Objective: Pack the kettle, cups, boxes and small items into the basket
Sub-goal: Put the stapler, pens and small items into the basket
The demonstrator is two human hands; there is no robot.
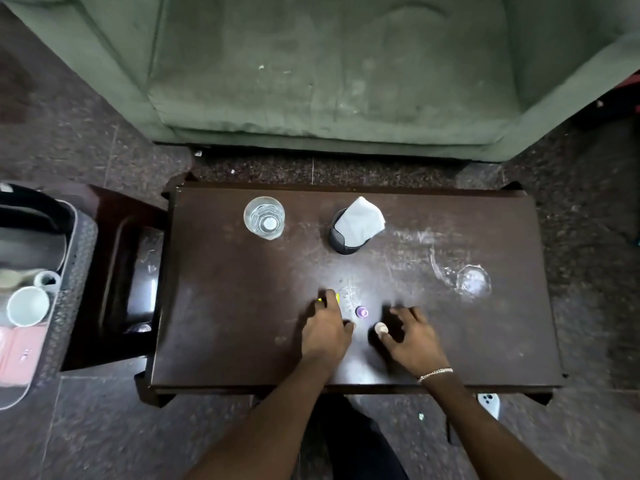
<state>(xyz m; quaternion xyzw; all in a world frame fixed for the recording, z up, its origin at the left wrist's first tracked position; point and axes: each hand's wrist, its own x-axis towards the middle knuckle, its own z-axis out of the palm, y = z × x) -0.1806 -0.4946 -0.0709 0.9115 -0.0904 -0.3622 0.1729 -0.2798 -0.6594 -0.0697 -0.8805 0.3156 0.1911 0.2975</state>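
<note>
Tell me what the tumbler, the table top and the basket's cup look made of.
Tumbler: clear glass, base visible through it. Table top: dark polished wood, probably; glossy, scuffed. Cup in the basket: white, smooth, likely ceramic.

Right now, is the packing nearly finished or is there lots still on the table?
About halfway. Done: the basket at the left already holds a white cup and a pink box. In hand: the left hand covers a yellow item, and the right hand is at a small white item; a purple one sits between them. Left: the glass and tissue holder.
</note>
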